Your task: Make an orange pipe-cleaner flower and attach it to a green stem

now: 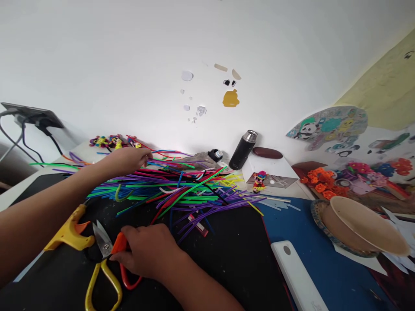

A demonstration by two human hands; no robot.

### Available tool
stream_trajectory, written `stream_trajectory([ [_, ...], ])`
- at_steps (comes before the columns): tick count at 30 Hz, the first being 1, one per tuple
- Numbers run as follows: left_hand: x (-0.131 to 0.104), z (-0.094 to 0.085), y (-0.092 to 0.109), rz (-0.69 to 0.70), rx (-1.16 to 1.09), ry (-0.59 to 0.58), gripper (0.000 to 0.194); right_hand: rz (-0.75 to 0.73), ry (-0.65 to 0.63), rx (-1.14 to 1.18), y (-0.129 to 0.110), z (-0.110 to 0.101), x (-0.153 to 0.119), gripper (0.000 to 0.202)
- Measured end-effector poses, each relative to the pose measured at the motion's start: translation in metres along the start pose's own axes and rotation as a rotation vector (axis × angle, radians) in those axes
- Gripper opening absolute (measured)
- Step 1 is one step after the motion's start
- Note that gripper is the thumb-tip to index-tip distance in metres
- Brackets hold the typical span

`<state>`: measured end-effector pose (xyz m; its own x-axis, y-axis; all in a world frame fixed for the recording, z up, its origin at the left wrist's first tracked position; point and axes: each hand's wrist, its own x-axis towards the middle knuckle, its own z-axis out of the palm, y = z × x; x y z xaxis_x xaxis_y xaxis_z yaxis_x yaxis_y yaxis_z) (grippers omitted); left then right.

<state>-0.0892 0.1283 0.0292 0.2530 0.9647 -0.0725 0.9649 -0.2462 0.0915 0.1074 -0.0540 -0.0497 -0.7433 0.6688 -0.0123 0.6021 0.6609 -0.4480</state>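
Right grip (151,250) pinches orange piece (119,243); scissors (104,241) just left of it. Coloured stems (194,191) beyond, under left grip (129,160), curled narrow, contents unclear.

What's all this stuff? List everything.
Pipe cleaners: many, multicoloured, middle
Scissors: one pair, yellow grip, front
Glue gun: one, yellow, left
Orange piece: one, orange, front
Flask: one, black, near wall
Box: one, white, back right
Spectacle case: one, brown, atop box
Dolls: at least four, multicoloured, back
Bowl: one, beige, right
Flowers: several, multicoloured, far right
Stickers: many, mixed, walls
Black mat: one, black, front
Bar: one, white, lower right
Outlet: one, dark, far left
Left hand: one, bare, by pipe cleaners
Right hand: one, bare, holding orange piece
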Motion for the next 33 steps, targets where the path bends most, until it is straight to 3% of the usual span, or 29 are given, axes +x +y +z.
stream_trajectory([
  [7,-0.028,0.005,-0.012,-0.092,-0.488,-0.039,0.019,0.003,-0.004,0.002,0.0,-0.001,0.0,0.057],
  [13,-0.056,-0.002,-0.007,-0.068,-0.604,-0.073,0.018,-0.002,-0.004,-0.003,0.0,-0.002,-0.001,0.056],
  [19,-0.06,-0.008,0.001,-0.053,-0.57,-0.051,0.028,0.0,-0.001,-0.007,-0.001,-0.003,-0.002,0.053],
  [26,-0.045,-0.002,0.021,0.016,-0.535,-0.052,0.04,0.001,-0.015,-0.004,-0.001,-0.003,-0.001,0.056],
  [30,-0.03,0.004,0.029,0.056,-0.372,0.029,0.036,-0.008,-0.005,0.006,0.0,-0.002,0.0,0.059],
  [33,-0.013,0.009,0.033,0.095,-0.184,0.022,0.04,-0.008,-0.003,0.002,0.001,0.001,0.001,0.06],
])
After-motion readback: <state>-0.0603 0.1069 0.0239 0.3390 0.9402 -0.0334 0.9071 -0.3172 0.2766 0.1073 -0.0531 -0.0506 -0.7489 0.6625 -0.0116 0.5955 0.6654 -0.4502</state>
